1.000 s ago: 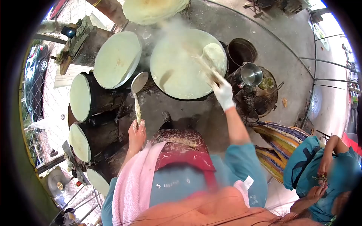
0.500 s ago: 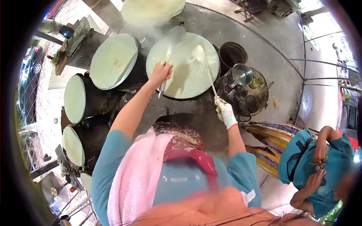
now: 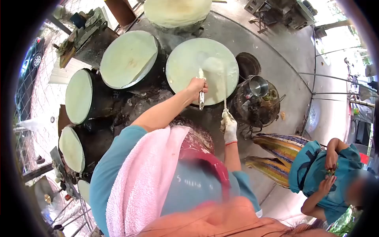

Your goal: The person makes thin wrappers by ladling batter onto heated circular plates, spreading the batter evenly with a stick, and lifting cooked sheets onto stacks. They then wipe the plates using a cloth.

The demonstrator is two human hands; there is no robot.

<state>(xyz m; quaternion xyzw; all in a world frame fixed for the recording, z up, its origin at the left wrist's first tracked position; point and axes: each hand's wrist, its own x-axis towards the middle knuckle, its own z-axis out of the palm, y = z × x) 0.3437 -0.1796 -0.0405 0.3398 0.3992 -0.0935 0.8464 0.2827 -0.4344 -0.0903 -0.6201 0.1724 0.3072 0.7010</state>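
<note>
My left hand (image 3: 197,88) is bare and closed around the handle of a ladle (image 3: 201,102), over the near left part of a large round griddle (image 3: 177,75). The ladle's bowl is blurred near the middle. Pale batter coats the griddle's surface. My right hand (image 3: 229,125), in a smeared white glove, grips a long stick (image 3: 225,93) just off the griddle's near edge. The stick's far end, blurred and whitish, lies over the batter close to the ladle.
More round griddles (image 3: 128,59) with pale sheets curve along the left. A thick pale stack (image 3: 177,12) stands behind. On the right are a dark bucket (image 3: 248,65) and a metal pot (image 3: 258,86) on a sooty drum (image 3: 252,112). Another person (image 3: 327,177) holds greens at lower right.
The view has shifted slightly. My left hand has moved right with the ladle, closer to the stick. The stick now points more straight away from me, and the steam has thinned.
</note>
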